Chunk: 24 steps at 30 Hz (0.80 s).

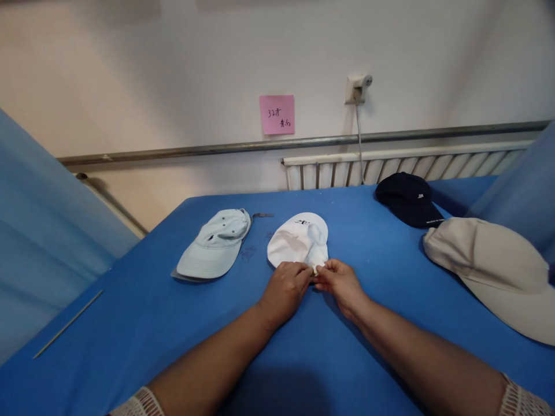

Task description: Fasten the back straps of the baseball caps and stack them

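Observation:
A white cap [298, 238] with a small black mark on its brim lies on the blue table [173, 323], its back facing me. My left hand [286, 286] and my right hand [338, 280] meet at the cap's near edge. Both hands pinch the cap's back strap between thumb and fingers. The strap end is mostly hidden by my fingers.
A pale blue cap [214, 245] lies left of the white one, a dark navy cap [410, 199] at the far right, a large beige cap [494, 271] on the right. A thin stick [67, 323] lies near the left edge. A radiator [403, 167] and pink note [277, 114] are behind.

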### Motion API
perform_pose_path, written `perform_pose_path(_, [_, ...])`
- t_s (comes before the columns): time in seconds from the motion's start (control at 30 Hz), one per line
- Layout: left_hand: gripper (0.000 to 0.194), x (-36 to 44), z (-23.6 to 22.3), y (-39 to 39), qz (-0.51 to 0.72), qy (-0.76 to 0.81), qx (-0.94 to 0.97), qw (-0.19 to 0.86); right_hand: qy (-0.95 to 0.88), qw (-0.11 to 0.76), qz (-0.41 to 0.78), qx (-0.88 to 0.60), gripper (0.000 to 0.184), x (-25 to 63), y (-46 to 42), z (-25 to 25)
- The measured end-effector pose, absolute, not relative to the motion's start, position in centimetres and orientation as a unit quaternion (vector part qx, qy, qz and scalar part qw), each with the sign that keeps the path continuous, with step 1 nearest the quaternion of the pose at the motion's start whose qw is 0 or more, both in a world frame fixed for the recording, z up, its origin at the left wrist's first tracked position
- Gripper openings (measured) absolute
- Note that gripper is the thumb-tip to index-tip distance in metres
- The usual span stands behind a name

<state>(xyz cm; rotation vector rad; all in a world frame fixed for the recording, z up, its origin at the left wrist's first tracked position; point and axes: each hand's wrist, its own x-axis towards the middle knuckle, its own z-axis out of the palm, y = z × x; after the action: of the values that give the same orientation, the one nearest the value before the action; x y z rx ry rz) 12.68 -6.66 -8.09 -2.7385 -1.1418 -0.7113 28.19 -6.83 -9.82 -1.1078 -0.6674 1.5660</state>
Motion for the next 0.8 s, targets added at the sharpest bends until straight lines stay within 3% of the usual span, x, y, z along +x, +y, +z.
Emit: perform_pose_path(0.8, [0.021,12.15,-7.7,-6.95,-0.28,-0.412,-0.864,-0.068,-0.291,0.552,0.644,-0.443,0.032,27.9,-6.43,-9.89])
